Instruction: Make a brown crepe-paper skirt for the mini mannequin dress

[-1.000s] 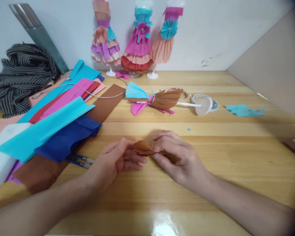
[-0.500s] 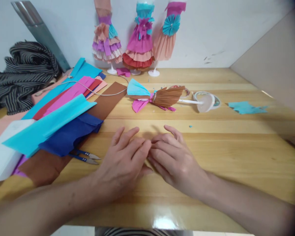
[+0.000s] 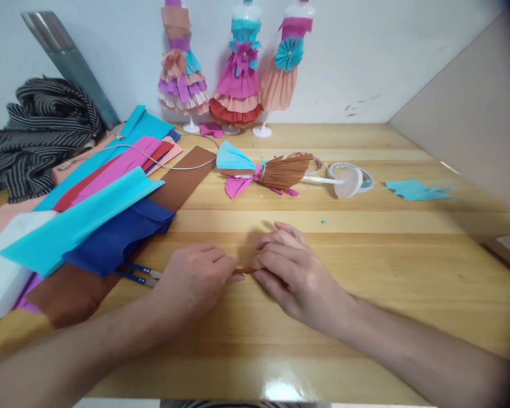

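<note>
My left hand (image 3: 199, 276) and my right hand (image 3: 296, 272) meet low over the middle of the wooden table, fingertips pinched. Between them a short bit of thin brown strip (image 3: 245, 270) shows, with one end in each hand; most of it is hidden by my fingers. Beyond my hands lies a small dress form on its side, dressed in pleated brown paper (image 3: 287, 171), light blue paper (image 3: 233, 156) and pink paper (image 3: 239, 186). Its white round base (image 3: 347, 182) points right. Blue-handled thread snips (image 3: 138, 275) lie partly behind my left wrist.
Crepe paper sheets in light blue (image 3: 85, 221), dark blue (image 3: 121, 232) and brown (image 3: 187, 175) pile up at left, near a striped cloth (image 3: 55, 122). Three dress forms in paper dresses (image 3: 240, 79) stand by the wall. A torn blue scrap (image 3: 417, 190) lies right, beyond tape rolls (image 3: 368, 180).
My left hand has moved a little left and its fingers have curled in. A small gap has opened between my hands, where the brown strip now shows. The view has shifted slightly.
</note>
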The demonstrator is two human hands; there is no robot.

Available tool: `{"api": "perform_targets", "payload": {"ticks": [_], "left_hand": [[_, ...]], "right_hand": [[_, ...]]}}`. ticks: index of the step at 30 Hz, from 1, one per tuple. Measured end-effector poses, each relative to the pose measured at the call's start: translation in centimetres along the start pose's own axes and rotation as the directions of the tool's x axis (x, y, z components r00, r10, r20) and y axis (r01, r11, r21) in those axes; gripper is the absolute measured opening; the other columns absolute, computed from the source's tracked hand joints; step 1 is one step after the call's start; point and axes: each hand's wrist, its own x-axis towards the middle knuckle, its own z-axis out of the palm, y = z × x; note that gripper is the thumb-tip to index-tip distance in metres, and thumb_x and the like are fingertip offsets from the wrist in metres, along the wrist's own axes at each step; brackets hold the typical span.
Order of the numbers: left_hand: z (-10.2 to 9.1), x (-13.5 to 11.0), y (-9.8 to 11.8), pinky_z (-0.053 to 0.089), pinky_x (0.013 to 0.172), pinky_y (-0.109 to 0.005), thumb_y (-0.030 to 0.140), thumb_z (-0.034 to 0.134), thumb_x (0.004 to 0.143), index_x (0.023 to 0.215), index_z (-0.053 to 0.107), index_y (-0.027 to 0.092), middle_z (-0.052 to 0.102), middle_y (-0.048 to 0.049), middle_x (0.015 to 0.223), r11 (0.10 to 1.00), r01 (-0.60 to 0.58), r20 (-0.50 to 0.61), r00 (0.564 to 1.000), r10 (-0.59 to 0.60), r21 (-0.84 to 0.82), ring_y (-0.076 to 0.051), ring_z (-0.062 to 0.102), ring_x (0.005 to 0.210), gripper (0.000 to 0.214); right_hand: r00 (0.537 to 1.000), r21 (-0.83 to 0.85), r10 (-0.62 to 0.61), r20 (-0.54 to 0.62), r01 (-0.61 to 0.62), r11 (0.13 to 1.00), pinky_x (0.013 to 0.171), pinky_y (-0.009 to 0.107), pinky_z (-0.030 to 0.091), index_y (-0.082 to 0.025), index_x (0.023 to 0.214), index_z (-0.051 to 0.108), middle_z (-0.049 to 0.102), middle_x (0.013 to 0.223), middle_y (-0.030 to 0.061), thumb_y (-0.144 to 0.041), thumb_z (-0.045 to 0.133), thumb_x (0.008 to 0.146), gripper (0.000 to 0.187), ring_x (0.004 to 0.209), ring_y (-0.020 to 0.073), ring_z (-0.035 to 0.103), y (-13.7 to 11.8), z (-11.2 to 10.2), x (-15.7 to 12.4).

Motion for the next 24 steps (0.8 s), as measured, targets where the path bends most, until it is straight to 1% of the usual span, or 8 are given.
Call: {"api": "perform_targets", "payload": {"ticks": [3, 5, 8, 11, 13, 18, 21, 24], "left_hand": [[-0.7, 0.1, -0.8, 0.036, 0.052, -0.021, 0.024, 0.049, 0.089, 0.066, 0.061, 0.015, 0.058, 0.0000, 0.058, 0.971, 0.118, -0.065, 0.989, -0.134, -0.207, -0.012, 0.053, 0.055, 0.027], [-1.1, 0.2, -1.2, 0.033, 0.050, -0.019, 0.025, 0.048, 0.089, 0.062, 0.058, 0.014, 0.052, 0.0028, 0.053, 0.917, 0.219, -0.088, 0.961, -0.261, -0.333, -0.009, 0.048, 0.051, 0.031], [-1.3, 0.1, -1.4, 0.028, 0.046, -0.019, 0.030, 0.044, 0.090, 0.053, 0.046, 0.015, 0.039, 0.0052, 0.048, 0.796, 0.347, -0.001, 0.916, -0.400, -0.496, -0.007, 0.038, 0.047, 0.040], [-1.0, -0.1, -1.3, 0.025, 0.046, -0.020, 0.036, 0.040, 0.090, 0.052, 0.039, 0.017, 0.033, 0.0052, 0.050, 0.713, 0.404, 0.132, 0.904, -0.406, -0.573, -0.007, 0.034, 0.048, 0.043], [-0.7, -0.2, -1.2, 0.025, 0.048, -0.021, 0.037, 0.039, 0.090, 0.053, 0.036, 0.017, 0.033, 0.0048, 0.051, 0.722, 0.406, 0.170, 0.910, -0.379, -0.560, -0.008, 0.034, 0.050, 0.043], [-0.5, -0.4, -1.0, 0.025, 0.050, -0.022, 0.038, 0.038, 0.089, 0.054, 0.034, 0.017, 0.034, 0.0041, 0.052, 0.747, 0.397, 0.177, 0.916, -0.360, -0.533, -0.009, 0.035, 0.051, 0.041], [-0.6, -0.4, -1.0, 0.024, 0.050, -0.022, 0.039, 0.040, 0.087, 0.053, 0.035, 0.017, 0.033, 0.0044, 0.052, 0.720, 0.422, 0.184, 0.903, -0.389, -0.551, -0.009, 0.033, 0.051, 0.040], [-0.5, -0.1, -0.8, 0.025, 0.050, -0.022, 0.041, 0.043, 0.085, 0.053, 0.039, 0.017, 0.032, 0.0045, 0.052, 0.633, 0.469, 0.221, 0.874, -0.433, -0.616, -0.009, 0.034, 0.052, 0.040]], "right_hand": [[0.993, 0.170, 0.117, -0.030, -0.110, 0.979, 0.083, 0.037, 0.042, -0.017, 0.074, 0.060, 0.060, 0.069, 0.0029, -0.012, 0.054, 0.083, 0.012, 0.080, 0.0180, 0.054, 0.7, -0.3, 0.1], [0.957, 0.362, 0.289, -0.018, -0.263, 0.894, 0.067, 0.030, 0.044, -0.018, 0.071, 0.059, 0.059, 0.070, 0.0029, -0.017, 0.057, 0.082, 0.012, 0.073, 0.0163, 0.054, 1.2, -0.3, 0.1], [0.839, 0.669, 0.526, 0.137, -0.470, 0.576, 0.050, 0.024, 0.038, -0.018, 0.066, 0.058, 0.058, 0.062, 0.0007, -0.033, 0.066, 0.077, 0.020, 0.056, 0.0118, 0.049, 1.7, 0.0, -0.1], [0.734, 0.835, 0.599, 0.321, -0.517, 0.186, 0.044, 0.021, 0.032, -0.017, 0.067, 0.060, 0.058, 0.055, -0.0014, -0.041, 0.076, 0.067, 0.029, 0.047, 0.0083, 0.045, 2.0, -0.1, 0.0], [0.716, 0.876, 0.580, 0.388, -0.482, 0.008, 0.050, 0.022, 0.038, -0.017, 0.067, 0.062, 0.061, 0.057, -0.0004, -0.040, 0.080, 0.063, 0.029, 0.053, 0.0098, 0.052, 2.1, -0.3, 0.2], [0.693, 0.869, 0.524, 0.495, -0.399, -0.292, 0.069, 0.024, 0.052, -0.017, 0.070, 0.067, 0.069, 0.068, 0.0011, -0.031, 0.084, 0.060, 0.024, 0.069, 0.0126, 0.066, 2.9, -0.8, 0.5], [0.684, 0.858, 0.520, 0.511, -0.362, -0.366, 0.069, 0.022, 0.053, -0.017, 0.071, 0.067, 0.070, 0.069, 0.0004, -0.029, 0.084, 0.060, 0.024, 0.072, 0.0121, 0.068, 3.4, -0.8, 0.5], [0.710, 0.875, 0.512, 0.484, -0.378, -0.303, 0.068, 0.022, 0.052, -0.016, 0.073, 0.065, 0.068, 0.068, 0.0008, -0.031, 0.083, 0.061, 0.026, 0.071, 0.0116, 0.066, 3.4, -0.6, 0.4]]}}
